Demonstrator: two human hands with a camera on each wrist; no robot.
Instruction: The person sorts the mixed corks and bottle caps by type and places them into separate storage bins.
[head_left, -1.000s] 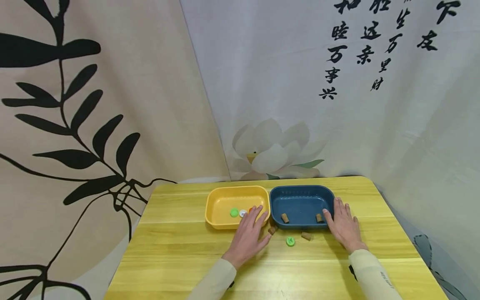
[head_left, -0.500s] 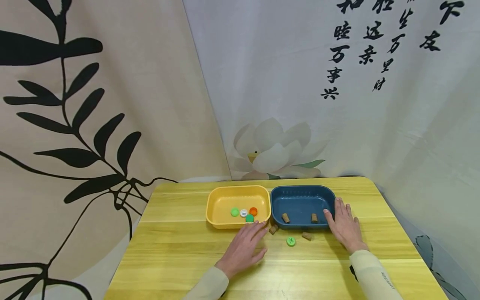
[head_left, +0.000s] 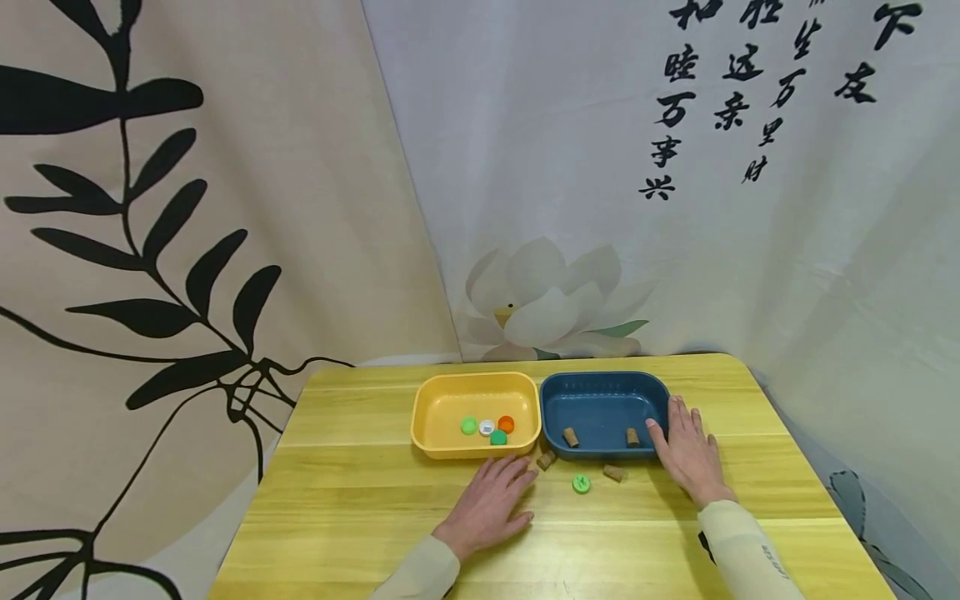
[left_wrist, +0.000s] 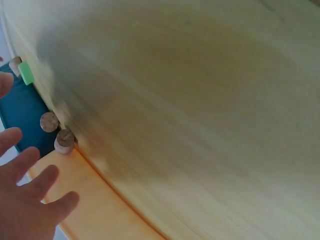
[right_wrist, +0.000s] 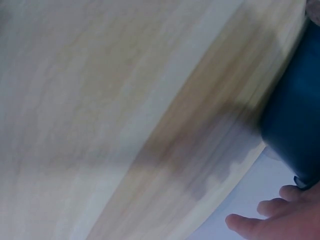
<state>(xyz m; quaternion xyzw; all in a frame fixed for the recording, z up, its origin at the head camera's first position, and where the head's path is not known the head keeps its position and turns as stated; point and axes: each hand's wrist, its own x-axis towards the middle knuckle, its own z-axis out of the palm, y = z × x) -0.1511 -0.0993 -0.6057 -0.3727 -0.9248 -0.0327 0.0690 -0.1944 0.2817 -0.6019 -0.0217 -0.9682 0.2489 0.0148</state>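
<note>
Over the wood table just in front of the yellow tray (head_left: pixel 426 417), my left hand (head_left: pixel 486 508) holds nothing, its fingers spread apart in the left wrist view. Inside that tray lie several bottle caps: light green (head_left: pixel 468 426), white (head_left: pixel 487 427), orange (head_left: pixel 506 424) and teal (head_left: pixel 498 437). My right hand (head_left: pixel 690 454) rests against the right side of the blue tray (head_left: pixel 600 400), thumb at the rim and fingers extended outside. Two corks (head_left: pixel 571 437) are in the blue tray. On the table before the trays lie a green bottle cap (head_left: pixel 581 483) and two more corks (head_left: pixel 613 472).
Both trays stand side by side near the far edge of the table (head_left: pixel 360 500). A printed curtain (head_left: pixel 337 208) with leaves and black characters hangs behind.
My left hand has drawn back from over the yellow tray toward me, uncovering the orange and teal caps. The right cork in the blue tray has shifted slightly. My right hand stays put.
</note>
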